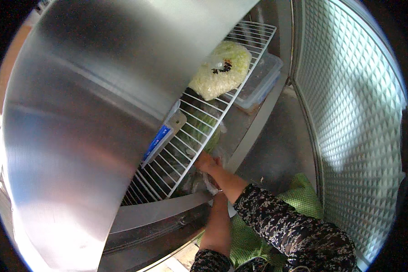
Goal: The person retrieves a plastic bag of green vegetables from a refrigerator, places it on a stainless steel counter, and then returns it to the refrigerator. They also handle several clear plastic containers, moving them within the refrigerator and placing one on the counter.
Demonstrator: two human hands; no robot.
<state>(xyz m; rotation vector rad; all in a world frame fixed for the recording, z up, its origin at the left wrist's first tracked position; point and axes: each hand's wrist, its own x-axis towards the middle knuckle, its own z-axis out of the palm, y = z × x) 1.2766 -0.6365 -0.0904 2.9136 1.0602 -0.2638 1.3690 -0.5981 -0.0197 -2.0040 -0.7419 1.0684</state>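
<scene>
Below a white wire shelf (221, 117) inside a metal refrigerator, both hands reach in at the clear plastic bags (209, 183). My right hand (206, 163) is at the shelf's front edge, beside green produce (210, 136) that seems wrapped in clear plastic; its fingers are partly hidden. Just below it, my left hand (217, 185) is mostly covered by my right forearm and the plastic, so its grip is unclear. On the shelf lie a clear bag of pale green, shredded-looking food (221, 73) with dark pieces on it and a clear plastic container with a blue label (158, 142).
A large stainless steel panel (88, 112) blocks the left side. A lidded clear plastic box (258, 81) sits beneath the shelf. A textured metallic door panel (357, 136) stands at right. Green woven mesh material (246, 238) lies below and behind my arms.
</scene>
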